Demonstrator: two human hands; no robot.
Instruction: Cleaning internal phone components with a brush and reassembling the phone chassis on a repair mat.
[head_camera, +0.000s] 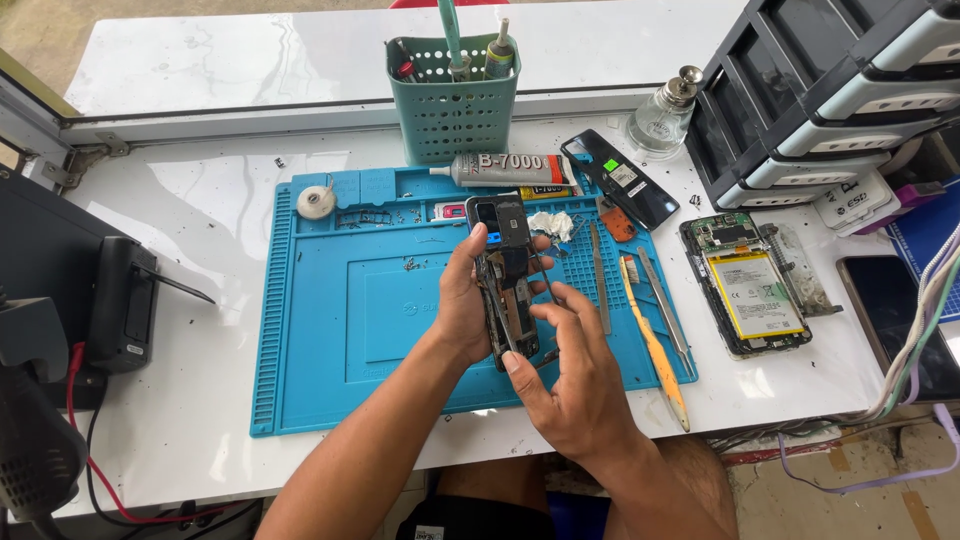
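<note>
Your left hand (462, 305) grips the opened phone (508, 280) upright above the blue mat (330, 330) on the desk (200, 200); your right hand (570, 385) pinches its lower edge, fingers curled.

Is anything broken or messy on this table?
Yes. The phone held in the left hand and touched by the right hand has its back off, insides showing. Another opened phone lies at the right with its battery bare. Tiny bits are scattered over the blue mat.
</note>
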